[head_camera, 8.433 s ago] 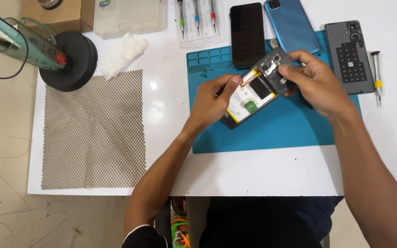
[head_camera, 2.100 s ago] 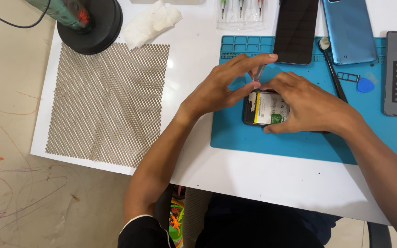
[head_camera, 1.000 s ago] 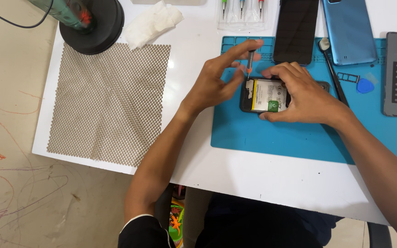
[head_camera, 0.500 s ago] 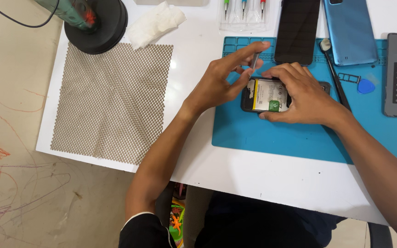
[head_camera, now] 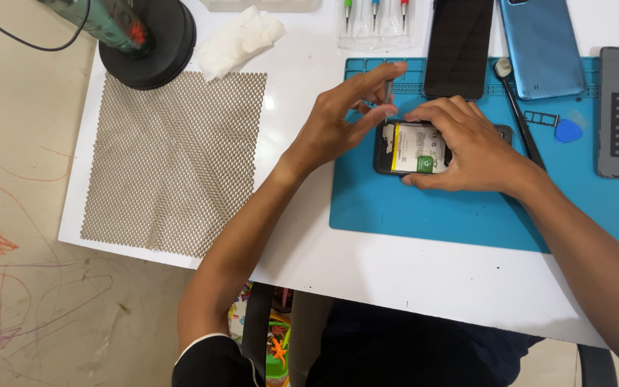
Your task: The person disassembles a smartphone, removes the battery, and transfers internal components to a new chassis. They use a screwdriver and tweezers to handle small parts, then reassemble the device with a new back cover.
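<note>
My right hand (head_camera: pixel 471 147) is clamped flat on the opened phone (head_camera: pixel 413 147), center-right. Left hand (head_camera: pixel 338 118) pinches a thin tool (head_camera: pixel 388 92) at its top edge, barely shifted since a moment ago.

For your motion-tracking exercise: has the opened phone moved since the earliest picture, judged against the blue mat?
Yes. The opened phone was held tilted above the blue mat; now it lies flat on the mat's upper middle, pinned by the right hand.
</note>
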